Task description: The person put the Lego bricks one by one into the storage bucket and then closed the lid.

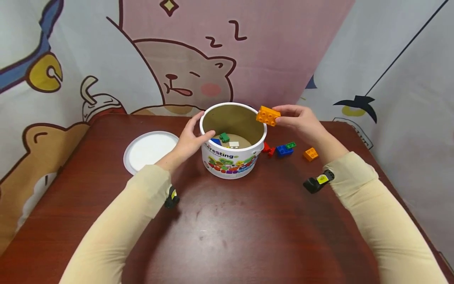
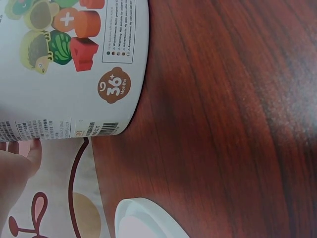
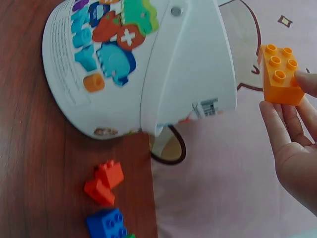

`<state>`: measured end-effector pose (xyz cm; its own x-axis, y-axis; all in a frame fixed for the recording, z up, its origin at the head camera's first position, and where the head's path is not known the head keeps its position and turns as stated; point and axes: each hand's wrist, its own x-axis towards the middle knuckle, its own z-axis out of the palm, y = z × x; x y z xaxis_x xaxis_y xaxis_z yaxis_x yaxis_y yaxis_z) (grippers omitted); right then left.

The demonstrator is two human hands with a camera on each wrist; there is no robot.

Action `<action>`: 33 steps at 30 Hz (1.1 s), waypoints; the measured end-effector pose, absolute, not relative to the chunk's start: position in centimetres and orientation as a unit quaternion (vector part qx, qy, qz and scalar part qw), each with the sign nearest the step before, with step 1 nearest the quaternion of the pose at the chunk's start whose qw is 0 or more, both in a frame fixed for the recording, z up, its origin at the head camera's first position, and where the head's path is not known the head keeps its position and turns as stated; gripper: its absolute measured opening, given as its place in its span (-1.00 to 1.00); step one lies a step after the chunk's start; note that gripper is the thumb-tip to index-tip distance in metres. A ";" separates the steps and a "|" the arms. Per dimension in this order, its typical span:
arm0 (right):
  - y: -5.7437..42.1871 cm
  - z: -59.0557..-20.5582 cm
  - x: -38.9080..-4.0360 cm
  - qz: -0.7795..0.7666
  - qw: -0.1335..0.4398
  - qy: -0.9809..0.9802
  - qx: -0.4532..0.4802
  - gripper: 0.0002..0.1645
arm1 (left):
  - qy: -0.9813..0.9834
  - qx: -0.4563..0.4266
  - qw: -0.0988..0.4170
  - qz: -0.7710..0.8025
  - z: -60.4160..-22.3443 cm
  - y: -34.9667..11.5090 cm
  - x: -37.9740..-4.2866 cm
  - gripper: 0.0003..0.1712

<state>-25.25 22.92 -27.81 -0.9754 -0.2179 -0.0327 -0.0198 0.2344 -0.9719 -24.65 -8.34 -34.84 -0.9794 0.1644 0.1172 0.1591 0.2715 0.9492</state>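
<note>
An orange building brick (image 1: pixel 268 116) with round studs is pinched between the thumb and fingers of my right hand (image 1: pixel 299 122), above the right rim of a white bucket (image 1: pixel 230 163). The right wrist view shows the same orange brick (image 3: pixel 280 77) raised beside the bucket. My left hand (image 1: pixel 189 140) grips the bucket's left side, its thumb over the rim; only part of that hand shows in the left wrist view. Inside the bucket lie a green brick (image 1: pixel 224 137), a white brick (image 1: pixel 234 144) and a blue piece (image 1: pixel 216 141).
Right of the bucket lie red bricks (image 1: pixel 268 149), a blue brick (image 1: pixel 283 151), a small green brick (image 1: pixel 291 145) and another orange brick (image 1: pixel 311 154). A round white lid (image 1: pixel 150 150) rests on the brown table (image 1: pixel 227 228) at left. A printed cloth hangs behind.
</note>
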 end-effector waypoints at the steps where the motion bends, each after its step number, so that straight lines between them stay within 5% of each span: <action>1: 22.6 -27.7 -25.3 -0.613 0.082 0.781 -0.080 -0.72 | 0.800 0.101 -0.002 0.592 -35.2 -8.4 -24.9 -0.15; 11: 20.4 -27.6 -26.3 -0.544 0.088 0.829 -0.093 -0.56 | 0.803 0.096 -0.001 0.588 -35.5 -7.6 -24.9 -0.14; 33: 18.8 -28.1 -26.6 -0.566 0.085 0.813 -0.113 -0.61 | 0.815 0.090 0.000 0.573 -35.2 -8.2 -24.9 -0.15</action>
<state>-26.60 18.84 -28.11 -0.9601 -0.2796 -0.0112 -0.0866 0.3350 -0.9382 -24.86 -8.23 -35.19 -0.9839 0.1469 0.1022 0.1458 0.3275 0.9335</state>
